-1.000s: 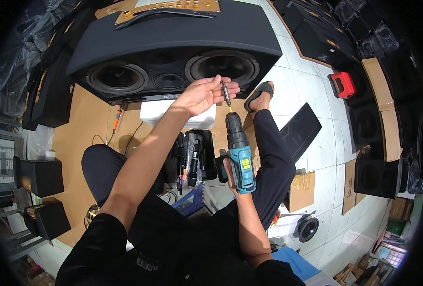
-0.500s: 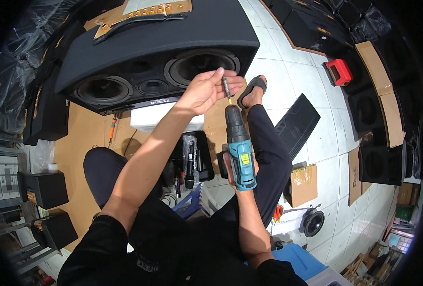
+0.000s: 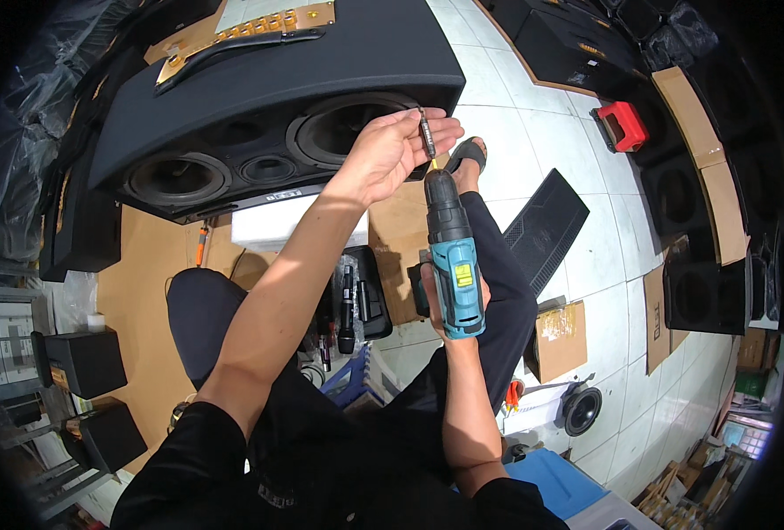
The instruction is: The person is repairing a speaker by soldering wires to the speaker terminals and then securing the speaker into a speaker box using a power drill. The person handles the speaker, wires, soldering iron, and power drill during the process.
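Observation:
My right hand [image 3: 440,305] is wrapped round the grip of a teal and black cordless drill [image 3: 455,278], which points away from me. A long driver bit [image 3: 427,137] with a yellow band sticks out of its chuck. My left hand [image 3: 396,152] is turned palm up at the chuck end, fingers stretched out under the bit; whether the thumb touches the bit is hard to tell. Just beyond lies a big black speaker cabinet [image 3: 321,62], its round drivers facing me. The far end of the bit shows in front of my left fingers, close to the cabinet's right driver [image 3: 343,128].
Between my legs lie a black case [image 3: 380,309] and a microphone [image 3: 347,318]. A white foam block [image 3: 268,225] sits under the cabinet. To the right are a black grille panel [image 3: 551,225], cardboard [image 3: 561,340], a loose speaker driver [image 3: 582,409] and a red stool [image 3: 621,126].
The drill has shifted slightly right in the picture, with its bit still over my left hand. The speaker cabinet appears a little further left as the view moves.

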Demonstrator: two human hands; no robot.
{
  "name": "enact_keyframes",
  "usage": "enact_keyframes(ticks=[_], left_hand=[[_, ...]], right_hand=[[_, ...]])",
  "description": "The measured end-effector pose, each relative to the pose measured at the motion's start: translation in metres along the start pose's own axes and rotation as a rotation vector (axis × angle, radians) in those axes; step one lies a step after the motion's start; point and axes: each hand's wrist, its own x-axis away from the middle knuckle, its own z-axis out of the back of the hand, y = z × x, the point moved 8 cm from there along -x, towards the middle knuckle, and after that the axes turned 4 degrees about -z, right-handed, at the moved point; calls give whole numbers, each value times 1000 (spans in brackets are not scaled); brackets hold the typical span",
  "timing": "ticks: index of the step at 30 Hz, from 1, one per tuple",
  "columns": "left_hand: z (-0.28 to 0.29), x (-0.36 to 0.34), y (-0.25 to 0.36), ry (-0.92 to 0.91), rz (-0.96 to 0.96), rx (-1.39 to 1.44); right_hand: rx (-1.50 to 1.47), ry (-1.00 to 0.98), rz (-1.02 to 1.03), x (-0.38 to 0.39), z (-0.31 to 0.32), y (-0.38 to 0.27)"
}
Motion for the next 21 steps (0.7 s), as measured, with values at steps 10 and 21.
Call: enact_keyframes(ticks=[10, 21], left_hand=[[9, -3, -1, 32, 59, 15], [-72, 62, 115, 254, -1161, -1927]], right_hand=[[83, 29, 15, -10, 15, -23], [106, 192, 182, -4, 0, -14]])
